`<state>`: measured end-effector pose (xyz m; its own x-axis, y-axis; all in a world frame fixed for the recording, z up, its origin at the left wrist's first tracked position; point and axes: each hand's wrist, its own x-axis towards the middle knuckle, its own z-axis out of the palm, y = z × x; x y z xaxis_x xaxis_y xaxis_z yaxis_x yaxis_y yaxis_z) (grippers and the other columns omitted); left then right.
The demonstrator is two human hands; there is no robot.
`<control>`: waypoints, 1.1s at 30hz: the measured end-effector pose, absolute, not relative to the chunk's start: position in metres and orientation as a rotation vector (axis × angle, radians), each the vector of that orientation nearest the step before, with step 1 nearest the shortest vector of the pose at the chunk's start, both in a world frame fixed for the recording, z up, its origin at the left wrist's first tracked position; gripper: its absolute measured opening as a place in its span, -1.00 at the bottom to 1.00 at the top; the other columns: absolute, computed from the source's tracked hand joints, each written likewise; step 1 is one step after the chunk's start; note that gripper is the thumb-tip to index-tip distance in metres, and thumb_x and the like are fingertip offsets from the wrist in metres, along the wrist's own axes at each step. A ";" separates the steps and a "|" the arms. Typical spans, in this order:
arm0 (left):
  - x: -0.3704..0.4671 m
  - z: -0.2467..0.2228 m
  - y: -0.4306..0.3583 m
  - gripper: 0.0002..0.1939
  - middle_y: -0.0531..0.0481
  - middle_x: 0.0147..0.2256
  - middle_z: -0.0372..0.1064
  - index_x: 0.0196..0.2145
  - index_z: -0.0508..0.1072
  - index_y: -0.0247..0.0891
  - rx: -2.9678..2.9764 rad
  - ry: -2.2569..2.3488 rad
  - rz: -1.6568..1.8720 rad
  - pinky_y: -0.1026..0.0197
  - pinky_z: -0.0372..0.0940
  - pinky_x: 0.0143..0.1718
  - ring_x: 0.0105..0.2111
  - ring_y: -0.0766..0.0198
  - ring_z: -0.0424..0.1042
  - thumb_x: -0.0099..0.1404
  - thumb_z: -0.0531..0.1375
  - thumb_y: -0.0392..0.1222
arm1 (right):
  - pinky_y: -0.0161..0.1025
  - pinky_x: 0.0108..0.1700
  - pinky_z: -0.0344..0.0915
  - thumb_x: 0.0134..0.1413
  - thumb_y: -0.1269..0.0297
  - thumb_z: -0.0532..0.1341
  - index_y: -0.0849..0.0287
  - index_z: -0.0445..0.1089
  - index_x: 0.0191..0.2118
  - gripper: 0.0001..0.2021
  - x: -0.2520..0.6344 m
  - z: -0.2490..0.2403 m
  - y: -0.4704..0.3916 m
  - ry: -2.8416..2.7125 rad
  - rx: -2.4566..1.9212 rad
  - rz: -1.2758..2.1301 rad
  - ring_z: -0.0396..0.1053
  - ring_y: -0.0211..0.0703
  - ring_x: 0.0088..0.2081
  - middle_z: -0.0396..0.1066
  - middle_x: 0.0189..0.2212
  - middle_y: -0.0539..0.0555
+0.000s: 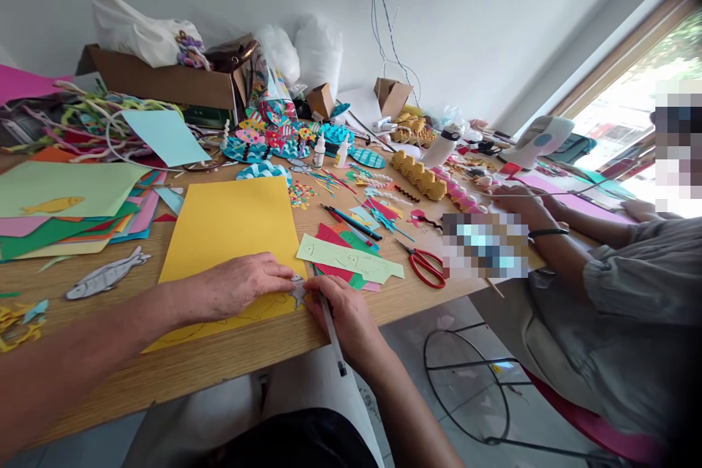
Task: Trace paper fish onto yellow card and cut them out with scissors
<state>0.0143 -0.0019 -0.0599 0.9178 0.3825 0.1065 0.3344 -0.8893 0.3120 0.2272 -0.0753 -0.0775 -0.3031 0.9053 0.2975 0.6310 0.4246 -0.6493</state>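
Observation:
My left hand [249, 281] lies with fingers stretched out on a yellow paper sheet [235, 223], its fingertips at a small grey fish cutout [297, 292] near the sheet's lower right corner. In my right hand [343, 311] is a pen [332, 333], its dark end hanging over the table edge. That hand's fingertips meet the cutout's right side; the pen's writing tip is hidden. Faint drawn outlines run along the sheet's lower edge. Left of the sheet lies a larger grey fish cutout [107, 275]. A pale green paper strip [351, 258] with drawn lines lies beside my right hand.
Red-handled scissors [425, 267] and a dark pen [351, 222] lie to the right. Stacked coloured paper [66, 190] sits at left. Glue bottles [319, 151] and fish crafts [268, 135] stand behind. Another person's hands [523, 205] work at right. A cardboard box [159, 80] is at the wall.

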 end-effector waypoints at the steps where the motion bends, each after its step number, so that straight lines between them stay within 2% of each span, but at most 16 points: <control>1: 0.014 -0.062 -0.001 -0.56 -0.01 0.01 0.37 0.04 0.35 -0.10 2.791 0.537 0.240 0.24 0.21 -0.08 -0.09 0.21 0.32 0.31 -0.06 -0.43 | -0.26 -0.22 0.28 0.02 0.54 0.14 0.19 0.38 -0.21 -0.79 0.228 -0.078 -0.076 -2.004 -1.300 0.570 0.37 -0.15 -0.26 0.44 -0.30 0.09; 6: 0.010 -0.072 0.003 -0.53 -0.01 0.01 0.36 0.09 0.28 -0.03 2.801 0.505 0.272 0.22 0.22 -0.09 -0.08 0.20 0.32 0.31 -0.05 -0.41 | -0.28 -0.23 0.29 -0.03 0.54 0.16 0.17 0.38 -0.24 -0.79 0.231 -0.078 -0.078 -1.908 -1.318 0.588 0.39 -0.17 -0.29 0.46 -0.33 0.07; 11: 0.009 -0.075 0.004 -0.54 -0.02 0.03 0.34 0.11 0.26 -0.07 2.817 0.475 0.274 0.21 0.20 -0.06 -0.06 0.19 0.31 0.32 -0.06 -0.40 | -0.27 -0.23 0.27 0.00 0.52 0.17 0.17 0.39 -0.24 -0.81 0.227 -0.077 -0.078 -2.023 -1.292 0.523 0.37 -0.15 -0.28 0.45 -0.31 0.09; 18: 0.010 -0.073 0.002 -0.56 -0.01 0.03 0.33 0.09 0.27 -0.08 2.788 0.523 0.217 0.18 0.20 -0.02 -0.04 0.19 0.28 0.33 -0.07 -0.40 | -0.30 -0.24 0.27 -0.06 0.56 0.16 0.17 0.38 -0.25 -0.77 0.227 -0.074 -0.072 -1.935 -1.325 0.598 0.38 -0.16 -0.28 0.46 -0.33 0.06; 22: 0.011 -0.071 0.001 -0.53 0.03 0.04 0.32 0.12 0.24 -0.04 2.731 0.536 0.241 0.18 0.19 0.00 -0.03 0.20 0.28 0.33 -0.06 -0.41 | -0.29 -0.21 0.25 -0.07 0.58 0.15 0.14 0.38 -0.23 -0.73 0.224 -0.069 -0.068 -2.003 -1.354 0.550 0.37 -0.14 -0.22 0.46 -0.28 0.07; 28: 0.008 -0.071 0.001 -0.56 0.00 -0.02 0.36 0.05 0.32 -0.11 2.623 0.607 0.304 0.23 0.19 0.02 -0.03 0.26 0.31 0.30 -0.07 -0.44 | -0.24 -0.17 0.25 -0.08 0.58 0.18 0.15 0.37 -0.20 -0.71 0.222 -0.066 -0.063 -2.115 -1.382 0.527 0.37 -0.09 -0.19 0.46 -0.26 0.09; 33: 0.005 -0.066 0.005 -0.53 0.01 0.01 0.36 0.02 0.36 -0.10 2.620 0.613 0.265 0.22 0.18 0.04 0.00 0.26 0.32 0.27 -0.08 -0.46 | -0.26 -0.20 0.26 -0.05 0.56 0.17 0.14 0.38 -0.22 -0.74 0.228 -0.071 -0.063 -2.043 -1.384 0.506 0.38 -0.12 -0.22 0.46 -0.26 0.09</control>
<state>0.0046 0.0047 -0.0658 0.8836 0.4606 0.0849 0.3773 -0.8075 0.4534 0.2279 -0.0634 -0.0714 -0.2656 0.9246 0.2733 0.6904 0.3802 -0.6154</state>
